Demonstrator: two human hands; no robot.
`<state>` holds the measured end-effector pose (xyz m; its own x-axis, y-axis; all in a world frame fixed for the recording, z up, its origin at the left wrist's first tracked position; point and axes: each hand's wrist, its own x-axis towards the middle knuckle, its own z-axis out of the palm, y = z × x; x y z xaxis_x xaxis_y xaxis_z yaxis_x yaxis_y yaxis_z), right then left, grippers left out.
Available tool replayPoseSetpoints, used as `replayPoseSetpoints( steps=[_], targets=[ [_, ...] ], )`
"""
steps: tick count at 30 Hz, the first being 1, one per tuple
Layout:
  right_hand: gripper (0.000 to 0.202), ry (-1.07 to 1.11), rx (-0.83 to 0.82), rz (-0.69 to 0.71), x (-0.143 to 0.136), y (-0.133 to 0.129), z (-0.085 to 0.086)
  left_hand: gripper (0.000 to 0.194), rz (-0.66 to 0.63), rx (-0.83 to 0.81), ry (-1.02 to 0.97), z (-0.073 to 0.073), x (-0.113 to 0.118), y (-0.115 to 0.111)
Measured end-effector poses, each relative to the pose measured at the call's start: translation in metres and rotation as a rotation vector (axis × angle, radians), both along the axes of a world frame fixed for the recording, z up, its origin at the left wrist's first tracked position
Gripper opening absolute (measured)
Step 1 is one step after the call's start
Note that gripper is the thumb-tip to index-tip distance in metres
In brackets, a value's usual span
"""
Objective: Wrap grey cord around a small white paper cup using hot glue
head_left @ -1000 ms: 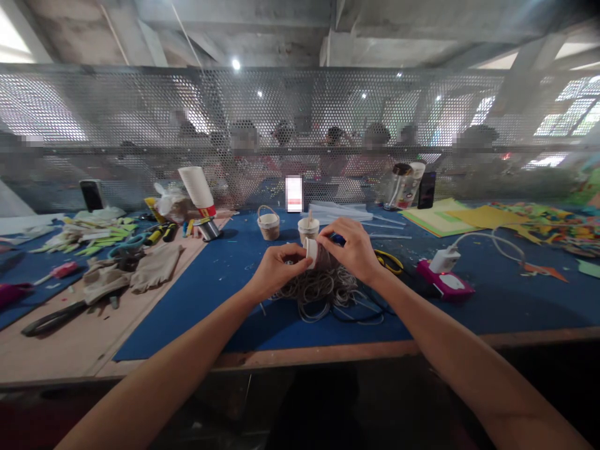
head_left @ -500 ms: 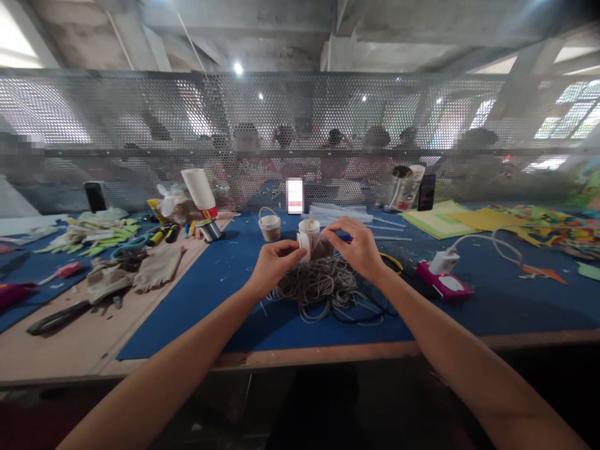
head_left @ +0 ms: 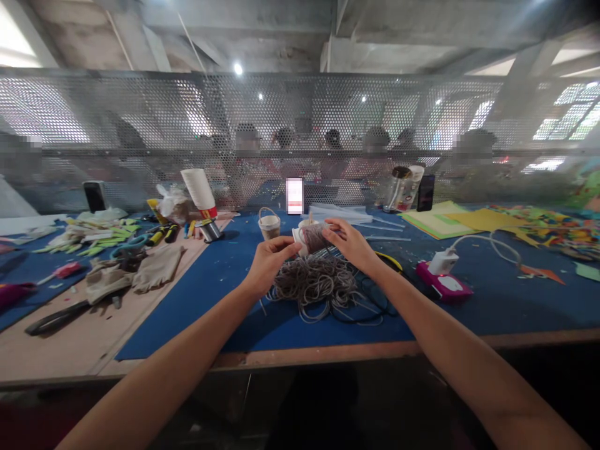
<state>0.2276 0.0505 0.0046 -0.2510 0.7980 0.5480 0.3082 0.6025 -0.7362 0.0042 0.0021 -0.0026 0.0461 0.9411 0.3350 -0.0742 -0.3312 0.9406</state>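
Between my hands, a paper cup (head_left: 313, 239) lies tilted on its side, its white rim to the left and grey-brown cord wound around its body. My left hand (head_left: 270, 261) pinches the cup at the rim. At the other end, the fingers of my right hand (head_left: 349, 242) are closed around the cup's far side; whether they also grip a cord strand is hidden. Just below lies a loose heap of grey cord (head_left: 316, 284). Partly hidden behind the held cup stands another white cup (head_left: 307, 223). A small cup with a looped handle (head_left: 270, 226) stands to its left.
At left are stacked paper cups (head_left: 199, 190), gloves (head_left: 159, 269), and black-handled pliers (head_left: 59, 317). A magenta power socket (head_left: 443, 282) with a white charger sits right, near yellow sheets (head_left: 482, 219). A lit phone (head_left: 295, 195) stands before the perforated metal screen (head_left: 300, 103).
The cup has turned, so its cord-wound side now faces me more. My right hand has moved slightly left and closer onto the cup; my left hand has shifted slightly left.
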Motion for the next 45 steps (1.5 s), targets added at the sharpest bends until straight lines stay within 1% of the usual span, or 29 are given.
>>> replayPoseSetpoints(
  steps=[2,7,9,12,15,17,19,21,23,26,28,30,32,34,36,39,40,42,45],
  targets=[
    [0.046,0.012,-0.007,0.022,-0.001,0.001,-0.001,0.029,-0.013,-0.014,-0.019,0.001,0.000,0.000],
    [0.045,0.014,0.012,0.016,-0.004,-0.006,0.003,0.026,-0.109,-0.068,-0.136,0.004,0.001,0.000],
    [0.046,0.003,0.023,0.014,-0.005,-0.008,0.003,0.023,-0.125,-0.090,-0.177,0.005,0.001,0.001],
    [0.054,0.010,0.017,-0.020,-0.005,-0.009,0.000,0.019,-0.086,-0.107,-0.220,0.007,0.000,0.001],
    [0.060,-0.024,-0.061,-0.010,-0.005,-0.007,-0.005,0.018,-0.043,-0.099,-0.251,0.008,0.000,0.002],
    [0.054,-0.072,-0.128,0.042,-0.005,-0.007,-0.007,0.018,-0.037,-0.082,-0.270,0.008,-0.001,0.002],
    [0.038,-0.098,-0.175,0.116,-0.004,-0.008,-0.005,0.018,-0.033,-0.070,-0.291,0.008,-0.001,0.003],
    [0.025,-0.098,-0.188,0.159,-0.003,-0.010,-0.001,0.019,-0.018,-0.076,-0.313,0.009,-0.001,0.003],
    [0.024,-0.107,-0.181,0.139,0.000,-0.011,0.004,0.021,0.016,-0.091,-0.355,0.009,-0.002,0.005],
    [0.028,-0.122,-0.168,0.076,0.008,-0.008,0.012,0.025,0.075,-0.116,-0.445,0.010,-0.006,0.009],
    [0.031,-0.130,-0.171,0.082,0.015,-0.003,0.015,0.025,0.096,-0.125,-0.491,0.010,-0.009,0.011],
    [0.028,-0.183,-0.208,0.125,0.022,0.001,0.016,0.025,0.105,-0.131,-0.513,0.010,-0.011,0.013],
    [0.028,-0.314,-0.241,0.169,0.029,0.003,0.015,0.026,0.106,-0.140,-0.523,0.010,-0.013,0.014],
    [0.035,-0.482,-0.198,0.172,0.035,0.004,0.015,0.026,0.104,-0.146,-0.528,0.009,-0.013,0.014],
    [0.041,-0.603,-0.106,0.138,0.038,0.005,0.014,0.025,0.105,-0.147,-0.533,0.010,-0.013,0.014],
    [0.047,-0.628,-0.002,0.023,0.040,0.007,0.015,0.023,0.105,-0.146,-0.538,0.010,-0.012,0.014],
    [0.048,-0.609,0.021,-0.046,0.040,0.007,0.016,0.022,0.102,-0.144,-0.537,0.010,-0.012,0.014],
    [0.045,-0.564,0.054,-0.234,0.043,0.009,0.019,0.021,0.092,-0.139,-0.532,0.009,-0.013,0.014],
    [0.032,-0.584,0.031,-0.520,0.052,0.010,0.024,0.022,0.084,-0.136,-0.518,0.008,-0.014,0.015]
  ],
)
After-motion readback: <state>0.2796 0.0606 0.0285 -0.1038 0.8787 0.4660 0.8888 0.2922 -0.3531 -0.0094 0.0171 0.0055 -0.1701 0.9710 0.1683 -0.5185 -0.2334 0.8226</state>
